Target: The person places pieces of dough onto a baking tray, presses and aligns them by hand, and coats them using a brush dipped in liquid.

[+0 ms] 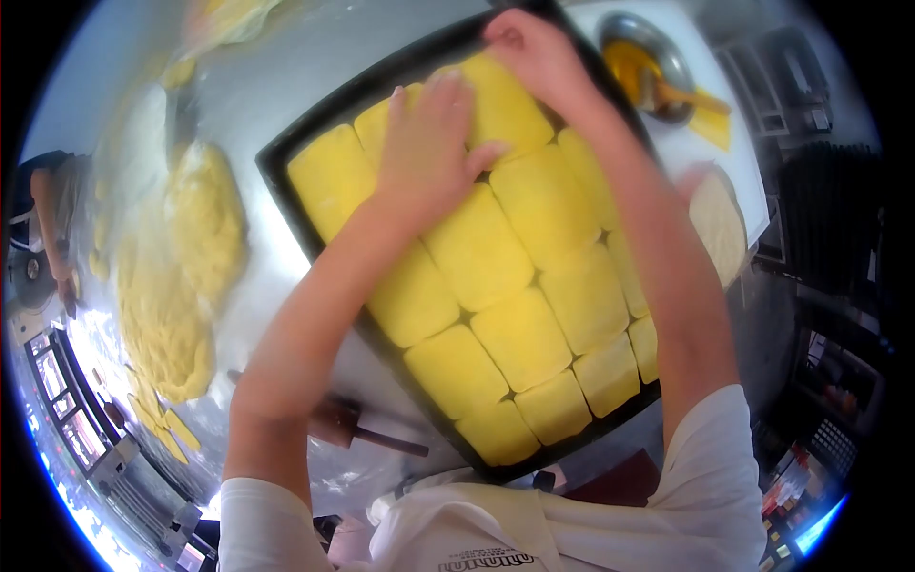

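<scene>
"Where do we find the yellow dough pieces [481, 234]?"

"Filling the black tray [457, 46] on the counter [262, 296]; the right forearm [658, 229] hides some from us."

"And the fingers?"

"On the left hand [429, 143], spread open across the far pieces. On the right hand [534, 57], curled near the far rim (badly blurred, we admit), so we can't tell whether they grip anything."

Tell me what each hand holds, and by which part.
The left hand lies spread on yellow dough, holding nothing. The right hand curls near the black tray's far edge; whether it pinches anything cannot be told.
</scene>
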`<action>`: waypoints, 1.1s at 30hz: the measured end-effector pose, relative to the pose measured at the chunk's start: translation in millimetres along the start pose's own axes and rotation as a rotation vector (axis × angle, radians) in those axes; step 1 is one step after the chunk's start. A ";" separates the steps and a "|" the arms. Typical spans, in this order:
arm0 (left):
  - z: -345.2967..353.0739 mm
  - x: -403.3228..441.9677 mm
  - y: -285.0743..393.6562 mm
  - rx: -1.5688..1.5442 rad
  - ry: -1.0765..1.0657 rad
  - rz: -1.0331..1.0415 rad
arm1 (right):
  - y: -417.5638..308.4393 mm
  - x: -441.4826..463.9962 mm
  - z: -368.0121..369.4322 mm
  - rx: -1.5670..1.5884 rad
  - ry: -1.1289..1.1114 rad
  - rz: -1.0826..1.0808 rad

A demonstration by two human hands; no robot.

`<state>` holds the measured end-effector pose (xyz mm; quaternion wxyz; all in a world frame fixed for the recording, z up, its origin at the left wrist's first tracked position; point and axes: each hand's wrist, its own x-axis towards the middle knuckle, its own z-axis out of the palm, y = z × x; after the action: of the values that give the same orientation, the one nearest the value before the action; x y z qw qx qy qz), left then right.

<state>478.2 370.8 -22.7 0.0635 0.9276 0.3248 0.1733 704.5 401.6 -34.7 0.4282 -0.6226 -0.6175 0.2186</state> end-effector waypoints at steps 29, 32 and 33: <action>-25.0 -49.9 33.8 -0.130 -0.114 0.102 | -34.2 -85.2 -41.5 -0.099 0.006 0.350; -28.8 -49.5 39.2 -0.085 -0.115 0.090 | -54.8 -90.7 -39.9 -0.258 0.006 0.298; -29.8 -49.1 39.6 -0.082 -0.115 0.090 | -60.1 -90.5 -40.5 -0.318 -0.001 0.286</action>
<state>454.6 309.4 0.4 0.1121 0.9462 0.2714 0.1356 689.1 296.7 12.1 0.2885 -0.7636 -0.5498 0.1773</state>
